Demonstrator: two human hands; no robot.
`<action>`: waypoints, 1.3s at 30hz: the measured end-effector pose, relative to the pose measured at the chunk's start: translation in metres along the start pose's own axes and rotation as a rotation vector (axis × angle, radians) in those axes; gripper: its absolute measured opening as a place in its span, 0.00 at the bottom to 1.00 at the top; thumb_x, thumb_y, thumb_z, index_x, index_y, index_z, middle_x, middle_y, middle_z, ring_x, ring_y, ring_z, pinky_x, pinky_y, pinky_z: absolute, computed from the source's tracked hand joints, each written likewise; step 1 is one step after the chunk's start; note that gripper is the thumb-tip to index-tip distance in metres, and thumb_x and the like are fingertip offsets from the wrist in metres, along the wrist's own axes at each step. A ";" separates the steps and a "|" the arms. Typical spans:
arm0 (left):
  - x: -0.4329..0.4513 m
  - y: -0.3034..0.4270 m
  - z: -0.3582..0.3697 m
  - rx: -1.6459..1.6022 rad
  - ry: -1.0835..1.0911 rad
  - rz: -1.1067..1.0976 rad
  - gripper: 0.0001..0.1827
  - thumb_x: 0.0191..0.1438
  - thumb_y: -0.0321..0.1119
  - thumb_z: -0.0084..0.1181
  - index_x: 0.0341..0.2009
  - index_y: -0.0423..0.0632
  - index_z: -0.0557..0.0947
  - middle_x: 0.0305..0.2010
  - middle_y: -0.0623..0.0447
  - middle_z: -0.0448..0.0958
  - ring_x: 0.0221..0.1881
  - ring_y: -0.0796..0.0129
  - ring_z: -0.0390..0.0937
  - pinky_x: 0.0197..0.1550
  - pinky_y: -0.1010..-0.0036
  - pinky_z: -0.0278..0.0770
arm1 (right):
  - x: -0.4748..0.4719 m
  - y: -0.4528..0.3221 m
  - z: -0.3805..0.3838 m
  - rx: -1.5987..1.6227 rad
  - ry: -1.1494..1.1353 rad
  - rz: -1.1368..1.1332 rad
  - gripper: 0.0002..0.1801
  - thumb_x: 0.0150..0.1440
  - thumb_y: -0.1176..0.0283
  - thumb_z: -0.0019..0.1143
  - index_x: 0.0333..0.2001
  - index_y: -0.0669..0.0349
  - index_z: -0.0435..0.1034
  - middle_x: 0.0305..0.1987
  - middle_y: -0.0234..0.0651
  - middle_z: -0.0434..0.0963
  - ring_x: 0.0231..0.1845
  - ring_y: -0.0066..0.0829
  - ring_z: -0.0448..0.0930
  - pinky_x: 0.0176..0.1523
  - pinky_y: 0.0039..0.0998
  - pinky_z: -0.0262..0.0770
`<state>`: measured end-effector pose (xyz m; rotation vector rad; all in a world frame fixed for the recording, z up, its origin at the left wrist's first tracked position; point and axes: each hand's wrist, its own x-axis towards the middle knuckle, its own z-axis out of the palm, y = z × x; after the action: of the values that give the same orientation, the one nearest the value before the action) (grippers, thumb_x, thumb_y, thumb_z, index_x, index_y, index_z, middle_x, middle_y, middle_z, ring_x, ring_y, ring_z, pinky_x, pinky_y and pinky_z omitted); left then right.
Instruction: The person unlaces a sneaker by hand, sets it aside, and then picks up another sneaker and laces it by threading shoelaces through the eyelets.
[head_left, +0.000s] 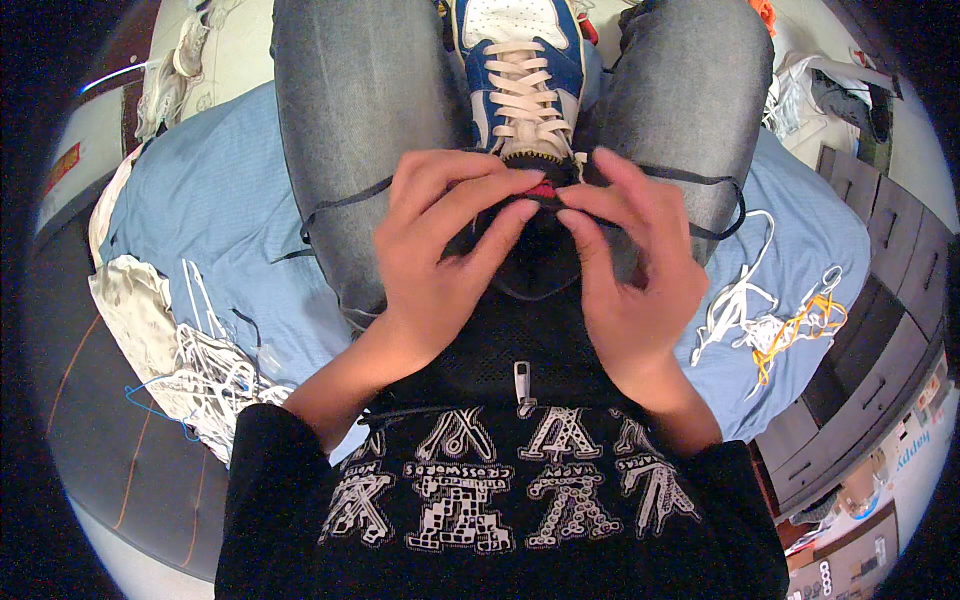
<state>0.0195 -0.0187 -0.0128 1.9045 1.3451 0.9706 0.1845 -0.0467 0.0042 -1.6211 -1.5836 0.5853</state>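
A blue and white sneaker (517, 82) with cream laces (525, 97) lies between my knees, its toe pointing away from me. Yellow zigzag stitching edges the top of its tongue (531, 157). My left hand (442, 232) and my right hand (637, 240) meet just below the tongue, thumbs and fingertips pinched close together. Between them runs a thin black shoelace (694, 178), which loops out over both thighs; the exact pinched part is mostly covered by fingers. A red patch (541, 187) shows between the fingertips. The dark area under my hands is hard to make out.
I sit on a blue cloth (217, 165). A tangle of white laces (225, 371) lies at left, with white and orange laces (795, 330) at right. Dark drawers (885, 225) stand at right; a black padded surface with orange seams (112, 420) is at left.
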 end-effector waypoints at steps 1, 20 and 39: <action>0.000 0.000 0.001 -0.010 0.025 -0.021 0.15 0.43 0.27 0.70 0.39 0.50 0.88 0.38 0.54 0.79 0.42 0.60 0.75 0.44 0.69 0.73 | 0.000 0.001 0.000 -0.003 0.002 0.002 0.24 0.48 0.82 0.67 0.51 0.59 0.75 0.38 0.32 0.84 0.37 0.32 0.80 0.47 0.28 0.75; -0.002 -0.003 0.010 -0.001 0.048 0.013 0.13 0.44 0.25 0.70 0.37 0.47 0.86 0.38 0.52 0.79 0.42 0.58 0.74 0.44 0.68 0.73 | -0.003 0.006 0.000 0.088 -0.014 0.044 0.28 0.48 0.82 0.69 0.54 0.65 0.70 0.38 0.34 0.82 0.43 0.27 0.79 0.51 0.26 0.74; 0.000 -0.003 0.007 0.009 0.032 -0.008 0.13 0.40 0.26 0.69 0.35 0.48 0.85 0.44 0.50 0.71 0.45 0.60 0.70 0.46 0.70 0.71 | 0.003 0.022 0.011 0.506 -0.024 0.292 0.13 0.54 0.83 0.62 0.44 0.65 0.76 0.38 0.36 0.79 0.41 0.24 0.79 0.48 0.22 0.73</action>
<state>0.0235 -0.0182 -0.0191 1.8958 1.3766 0.9970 0.1899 -0.0397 -0.0188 -1.4571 -1.0967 1.0669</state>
